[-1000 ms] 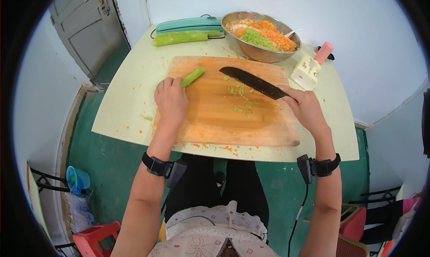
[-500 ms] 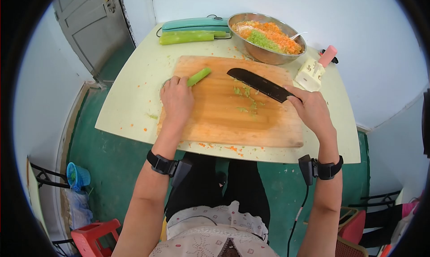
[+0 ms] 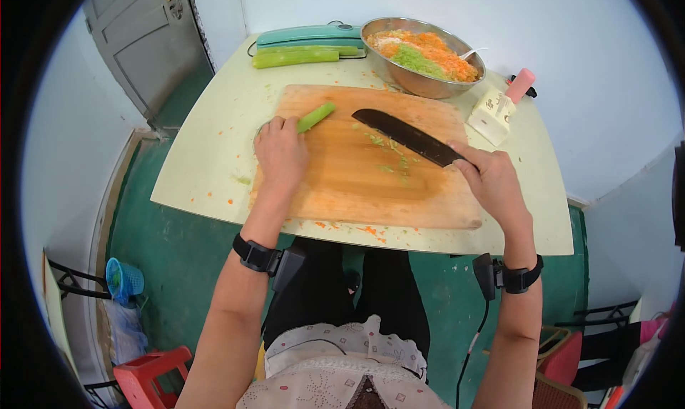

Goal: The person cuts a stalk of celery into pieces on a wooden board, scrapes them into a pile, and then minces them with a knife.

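Observation:
A short green celery stalk [image 3: 316, 116] sticks out from under my left hand [image 3: 282, 151], whose fingers are closed over its near end at the left side of the wooden cutting board [image 3: 328, 195]. The hidden end of the stalk cannot be made out. My right hand [image 3: 492, 177] grips the handle of a black-bladed knife [image 3: 410, 134]. Its blade slants up and left over the board, apart from the stalk. Small green scraps [image 3: 389, 168] lie scattered below and beside the blade.
A steel bowl [image 3: 428, 88] of chopped orange and green vegetables stands at the back. Left of it lie more celery stalks [image 3: 296, 57] and a teal appliance [image 3: 307, 38]. A tissue pack [image 3: 492, 116] and a pink-capped object [image 3: 520, 85] sit at the right.
The knife in my right hand has shifted slightly left, and its blade looks darker and turned. My left hand stays on the celery stalk. The whole view has moved slightly.

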A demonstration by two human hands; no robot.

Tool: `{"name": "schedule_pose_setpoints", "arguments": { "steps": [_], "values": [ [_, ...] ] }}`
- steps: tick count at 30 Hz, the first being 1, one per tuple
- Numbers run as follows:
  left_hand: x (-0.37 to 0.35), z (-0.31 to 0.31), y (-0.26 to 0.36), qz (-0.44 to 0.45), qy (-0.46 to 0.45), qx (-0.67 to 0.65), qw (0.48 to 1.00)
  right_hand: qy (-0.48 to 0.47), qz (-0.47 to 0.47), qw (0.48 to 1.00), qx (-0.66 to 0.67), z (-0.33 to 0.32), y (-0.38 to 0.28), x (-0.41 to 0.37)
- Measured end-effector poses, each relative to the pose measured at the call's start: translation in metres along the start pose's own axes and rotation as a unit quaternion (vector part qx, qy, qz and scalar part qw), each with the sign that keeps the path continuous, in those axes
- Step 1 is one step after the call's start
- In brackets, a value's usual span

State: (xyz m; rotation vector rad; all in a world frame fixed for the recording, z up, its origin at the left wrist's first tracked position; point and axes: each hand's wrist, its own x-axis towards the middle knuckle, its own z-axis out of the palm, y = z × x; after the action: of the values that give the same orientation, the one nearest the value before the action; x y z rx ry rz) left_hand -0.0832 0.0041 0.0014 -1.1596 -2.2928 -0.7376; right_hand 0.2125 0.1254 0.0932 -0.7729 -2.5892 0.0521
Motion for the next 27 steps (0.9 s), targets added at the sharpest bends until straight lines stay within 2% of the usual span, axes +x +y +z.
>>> {"name": "schedule_pose_setpoints", "arguments": {
  "steps": [2, 5, 11, 14, 17, 20, 23, 27],
  "values": [
    [0.0, 0.0, -0.001, -0.004, -0.004, -0.005, 1.0, 0.001, -0.028, 1.0, 0.006, 0.013, 0.008, -0.007],
    [-0.001, 0.001, -0.002, 0.0, -0.002, -0.001, 1.0, -0.039, 0.012, 0.999, -0.032, -0.001, -0.002, -0.009],
    [0.0, 0.0, -0.004, 0.012, -0.004, 0.018, 1.0, -0.009, -0.003, 1.0, 0.017, 0.012, 0.01, -0.015],
    [-0.001, -0.001, -0.004, 0.02, 0.008, 0.015, 1.0, -0.021, 0.035, 0.999, -0.011, -0.004, -0.003, -0.013],
    [0.0, -0.003, -0.001, 0.011, -0.004, 0.023, 1.0, 0.012, -0.001, 0.999, 0.041, 0.008, 0.001, -0.015],
    [0.0, 0.002, -0.006, 0.022, 0.013, 0.015, 1.0, 0.017, -0.022, 1.0, -0.004, 0.014, 0.007, -0.016],
    [-0.001, 0.001, -0.005, 0.022, 0.015, 0.02, 0.999, 0.007, 0.013, 1.0, -0.004, 0.004, 0.0, -0.015],
    [0.001, 0.001, -0.002, 0.007, 0.006, -0.004, 1.0, 0.009, 0.0, 1.0, -0.017, 0.011, 0.006, -0.018]
  ]
}}
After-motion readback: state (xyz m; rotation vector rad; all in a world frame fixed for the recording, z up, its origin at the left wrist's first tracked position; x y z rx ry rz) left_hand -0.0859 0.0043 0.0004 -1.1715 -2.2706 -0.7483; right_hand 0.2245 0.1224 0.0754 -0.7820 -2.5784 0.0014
